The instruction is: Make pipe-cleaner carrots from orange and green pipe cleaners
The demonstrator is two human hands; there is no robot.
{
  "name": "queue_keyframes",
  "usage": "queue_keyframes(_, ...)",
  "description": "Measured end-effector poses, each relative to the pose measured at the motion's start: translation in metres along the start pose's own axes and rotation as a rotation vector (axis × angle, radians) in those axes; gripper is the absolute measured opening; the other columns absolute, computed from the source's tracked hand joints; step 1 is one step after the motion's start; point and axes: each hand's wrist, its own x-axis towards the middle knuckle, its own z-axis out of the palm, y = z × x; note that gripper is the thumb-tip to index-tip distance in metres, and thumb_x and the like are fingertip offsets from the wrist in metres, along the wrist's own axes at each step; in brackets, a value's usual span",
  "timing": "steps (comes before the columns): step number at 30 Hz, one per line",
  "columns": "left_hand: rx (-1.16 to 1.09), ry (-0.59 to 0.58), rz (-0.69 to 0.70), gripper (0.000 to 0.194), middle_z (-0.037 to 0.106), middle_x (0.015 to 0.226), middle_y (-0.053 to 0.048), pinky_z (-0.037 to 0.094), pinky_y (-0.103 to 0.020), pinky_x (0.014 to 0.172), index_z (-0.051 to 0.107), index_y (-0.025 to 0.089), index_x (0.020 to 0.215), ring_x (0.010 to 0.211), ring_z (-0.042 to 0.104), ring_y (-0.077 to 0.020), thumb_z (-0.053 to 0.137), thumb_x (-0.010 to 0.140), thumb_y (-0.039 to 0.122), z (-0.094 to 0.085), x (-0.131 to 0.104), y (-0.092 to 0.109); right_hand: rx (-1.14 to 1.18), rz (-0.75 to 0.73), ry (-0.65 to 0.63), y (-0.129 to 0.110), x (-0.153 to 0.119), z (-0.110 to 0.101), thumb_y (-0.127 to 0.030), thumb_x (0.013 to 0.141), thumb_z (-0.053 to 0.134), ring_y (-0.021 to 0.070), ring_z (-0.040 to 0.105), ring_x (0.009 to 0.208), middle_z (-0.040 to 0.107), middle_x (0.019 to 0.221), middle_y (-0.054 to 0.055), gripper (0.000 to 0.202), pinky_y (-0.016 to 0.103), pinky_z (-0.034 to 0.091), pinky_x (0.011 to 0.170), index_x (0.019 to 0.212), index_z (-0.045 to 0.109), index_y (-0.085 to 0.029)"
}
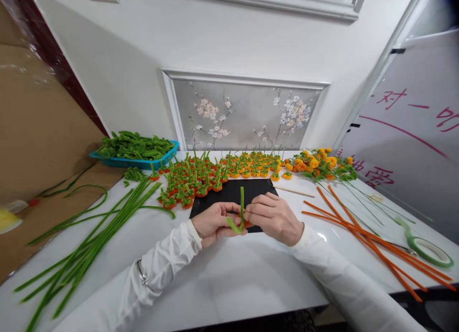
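My left hand (217, 223) and my right hand (275, 218) meet over a black mat (251, 184), fingers closed around one small piece. Between them shows a green pipe cleaner (242, 198), one end upright and the other bent towards me. A bit of an orange pipe-cleaner pumpkin (247, 223) peeks out at its base, mostly covered by my fingers. Just beyond the mat stand many little orange pumpkins (202, 190) with green stems and leaves, close together in rows.
Long green pipe cleaners (86, 250) lie on the left, orange ones (373, 238) on the right beside green tape (430, 251). A blue tray (134, 163) of green pieces and yellow-orange flowers (315, 162) sit near the wall. A thin wooden stick (296, 192) touches the mat's right side.
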Motion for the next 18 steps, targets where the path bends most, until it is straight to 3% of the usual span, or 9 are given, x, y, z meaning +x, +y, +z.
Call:
queue_keyframes(4, -0.023, 0.029, 0.041, 0.031, 0.068, 0.072, -0.004, 0.054, -0.026, 0.069, 0.061, 0.011, 0.085, 0.065, 0.067, -0.0141, 0.079, 0.060, 0.015, 0.006, -0.001, 0.001, 0.078, 0.014, -0.005, 0.004, -0.001, -0.002, -0.017, 0.092, 0.043, 0.0163, 0.057, 0.089, 0.068, 0.094, 0.005, 0.021, 0.031, 0.040, 0.069, 0.096, 0.062, -0.022)
queue_keyframes(6, 0.036, 0.066, 0.086, 0.032, 0.068, 0.072, -0.005, 0.054, -0.029, 0.068, 0.059, 0.012, 0.086, 0.063, 0.067, -0.0154, 0.078, 0.061, 0.018, 0.010, -0.001, 0.003, 0.251, 0.205, 0.046, 0.005, 0.001, 0.000, -0.020, 0.091, 0.043, 0.0163, 0.058, 0.086, 0.067, 0.094, 0.006, 0.021, 0.031, 0.043, 0.071, 0.093, 0.064, -0.022)
queue_keyframes(8, 0.128, 0.151, 0.150, 0.034, 0.068, 0.072, -0.003, 0.054, -0.030, 0.064, 0.056, 0.014, 0.086, 0.062, 0.068, -0.0173, 0.078, 0.061, 0.021, 0.015, -0.002, 0.005, 0.486, 0.501, 0.101, 0.004, 0.002, 0.004, -0.027, 0.089, 0.046, 0.0154, 0.059, 0.074, 0.066, 0.084, 0.006, 0.018, 0.029, 0.047, 0.065, 0.087, 0.063, -0.020)
queue_keyframes(11, 0.282, 0.275, 0.281, 0.029, 0.067, 0.074, -0.002, 0.055, -0.029, 0.060, 0.055, 0.016, 0.086, 0.063, 0.068, -0.0182, 0.073, 0.065, 0.025, 0.021, -0.002, 0.005, 0.824, 0.833, 0.036, 0.001, 0.003, 0.010, -0.037, 0.086, 0.049, 0.0116, 0.054, 0.050, 0.057, 0.061, 0.000, 0.021, 0.023, 0.045, 0.047, 0.083, 0.058, -0.019)
queue_keyframes(14, 0.456, 0.307, 0.390, 0.020, 0.069, 0.082, -0.004, 0.056, -0.028, 0.060, 0.057, 0.017, 0.088, 0.066, 0.068, -0.0182, 0.064, 0.072, 0.026, 0.024, -0.002, 0.000, 0.917, 0.880, -0.053, -0.003, 0.004, 0.013, -0.037, 0.085, 0.049, 0.0107, 0.052, 0.046, 0.053, 0.055, -0.003, 0.019, 0.021, 0.041, 0.044, 0.080, 0.056, -0.020)
queue_keyframes(18, 0.638, 0.313, 0.488, 0.016, 0.069, 0.087, -0.005, 0.056, -0.029, 0.065, 0.060, 0.018, 0.092, 0.068, 0.067, -0.0182, 0.056, 0.078, 0.024, 0.024, -0.002, -0.006, 0.712, 0.763, -0.060, -0.009, 0.006, 0.013, -0.026, 0.085, 0.048, 0.0107, 0.051, 0.050, 0.056, 0.060, -0.002, 0.014, 0.022, 0.037, 0.046, 0.074, 0.056, -0.020)
